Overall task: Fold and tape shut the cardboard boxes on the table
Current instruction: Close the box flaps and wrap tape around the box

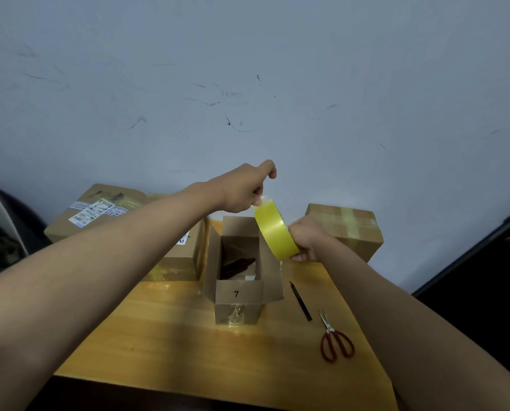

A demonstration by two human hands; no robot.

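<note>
Tape roll [275, 229] held in right grip [304, 240]; left grip [245, 189] pinches its end.

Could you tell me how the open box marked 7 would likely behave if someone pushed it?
The open box stands tall on a narrow base, so it may tip. Its raised flaps would likely flex. With little visible inside, it probably slides easily on the table.

Packing station, taped parcels [347, 228], scissors [335, 341], wooden table [159, 336]

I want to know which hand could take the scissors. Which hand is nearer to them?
Right. The right hand holds the tape roll above and beyond the scissors; the left hand is farther, up-left, pinching the roll's top.
</note>
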